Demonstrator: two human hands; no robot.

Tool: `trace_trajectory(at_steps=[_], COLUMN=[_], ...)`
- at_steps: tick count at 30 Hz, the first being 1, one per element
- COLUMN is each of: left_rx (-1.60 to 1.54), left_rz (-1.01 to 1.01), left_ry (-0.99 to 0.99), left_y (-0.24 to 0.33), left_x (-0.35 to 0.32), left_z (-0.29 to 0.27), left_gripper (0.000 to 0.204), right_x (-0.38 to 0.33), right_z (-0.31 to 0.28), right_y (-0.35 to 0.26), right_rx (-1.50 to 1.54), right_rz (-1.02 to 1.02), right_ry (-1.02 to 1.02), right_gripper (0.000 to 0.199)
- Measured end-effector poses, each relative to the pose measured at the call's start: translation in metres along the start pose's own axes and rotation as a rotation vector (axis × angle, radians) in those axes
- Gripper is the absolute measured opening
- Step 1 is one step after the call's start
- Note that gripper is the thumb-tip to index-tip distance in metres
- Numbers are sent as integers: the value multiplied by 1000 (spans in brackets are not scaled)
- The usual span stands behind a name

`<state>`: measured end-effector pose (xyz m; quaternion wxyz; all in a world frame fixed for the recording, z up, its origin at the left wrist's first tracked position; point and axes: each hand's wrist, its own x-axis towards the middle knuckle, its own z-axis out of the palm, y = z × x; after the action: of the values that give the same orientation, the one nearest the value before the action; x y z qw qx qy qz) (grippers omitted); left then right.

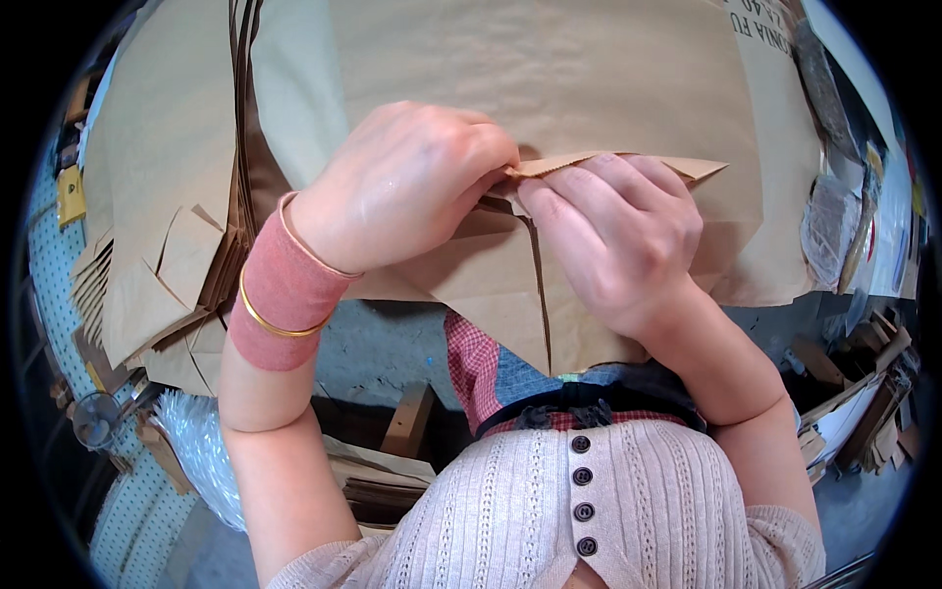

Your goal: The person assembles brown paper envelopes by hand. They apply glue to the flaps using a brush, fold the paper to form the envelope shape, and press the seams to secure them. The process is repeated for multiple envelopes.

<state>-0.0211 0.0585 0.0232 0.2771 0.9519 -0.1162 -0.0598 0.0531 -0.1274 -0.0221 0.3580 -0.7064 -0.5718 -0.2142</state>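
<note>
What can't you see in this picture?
- Head view: the fingertips of the left hand and right hand are tucked behind the folded paper edge.
- The brown paper sheet runs off the top edge, so its full size is unknown.
- The stack of paper pieces at left is bent by the lens rim; its count is unclear.
- Clutter at right is too small to identify.
</note>
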Motion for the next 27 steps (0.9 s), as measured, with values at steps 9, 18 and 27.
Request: trace_trajectory(at_steps=[9, 18, 27], left_rx=[88, 41, -16], left_rz=[1, -15, -27], left_ry=[14, 63, 16], left_y=[2, 3, 2], left_x=[1, -2, -3], left_z=[3, 5, -1], left_gripper=[11, 7, 9], right_x=[12, 19, 12], right_z=[-7, -18, -24], right_y=[1, -2, 0], right_rx=[-8, 33, 127], right_rz=[163, 211, 238], right_ry=[-275, -427, -371], right_gripper=[7, 4, 20])
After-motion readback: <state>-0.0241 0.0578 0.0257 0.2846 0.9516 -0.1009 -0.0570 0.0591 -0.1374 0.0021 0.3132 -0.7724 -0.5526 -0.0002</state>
